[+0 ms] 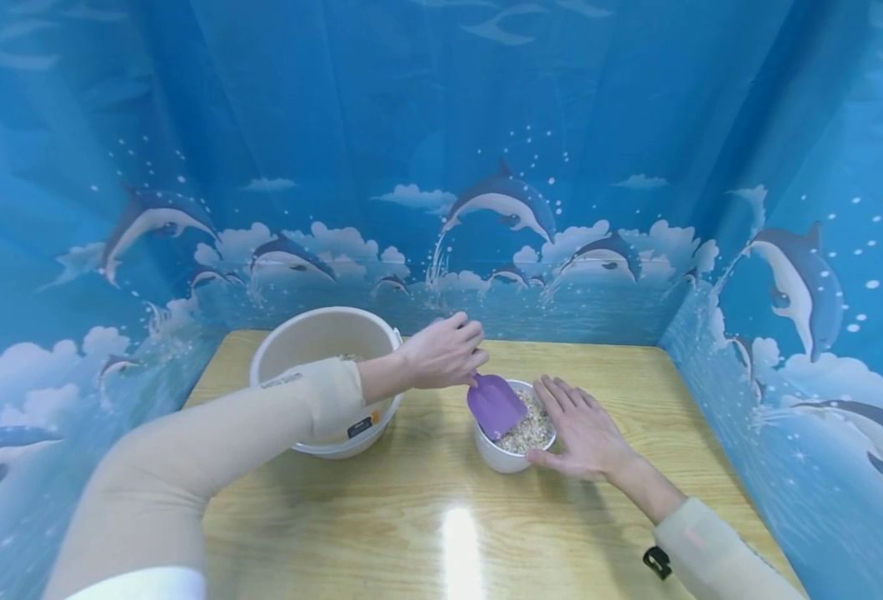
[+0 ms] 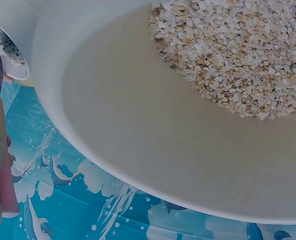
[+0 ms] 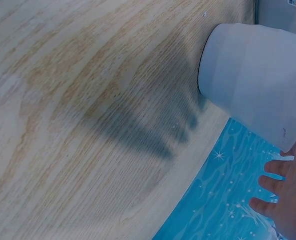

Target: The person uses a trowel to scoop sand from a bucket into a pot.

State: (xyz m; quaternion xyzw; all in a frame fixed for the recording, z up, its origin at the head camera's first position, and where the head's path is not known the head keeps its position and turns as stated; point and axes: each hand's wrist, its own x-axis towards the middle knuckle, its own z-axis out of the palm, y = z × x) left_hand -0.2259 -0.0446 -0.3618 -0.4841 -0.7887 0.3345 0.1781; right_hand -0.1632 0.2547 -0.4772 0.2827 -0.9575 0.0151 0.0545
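Note:
My left hand (image 1: pixel 445 352) grips the handle of a purple scoop (image 1: pixel 496 406), its blade tilted down into a small white tub (image 1: pixel 503 459). Pale gravel (image 1: pixel 529 428) fills that tub close to the rim. With fingers spread, my right hand (image 1: pixel 580 427) rests against the tub's right rim. In the right wrist view the fingers (image 3: pixel 272 185) lie by the tub's (image 3: pixel 253 75) rim. My left forearm passes over a large white bucket (image 1: pixel 326 320). More gravel (image 2: pixel 238 55) lies heaped on the bucket's bottom in the left wrist view.
Both containers stand on a light wooden table (image 1: pixel 381 517), the bucket left of the tub. A blue dolphin-print curtain (image 1: pixel 426 275) encloses the table at the back and sides. A small black object (image 1: pixel 657 562) shows at the right sleeve.

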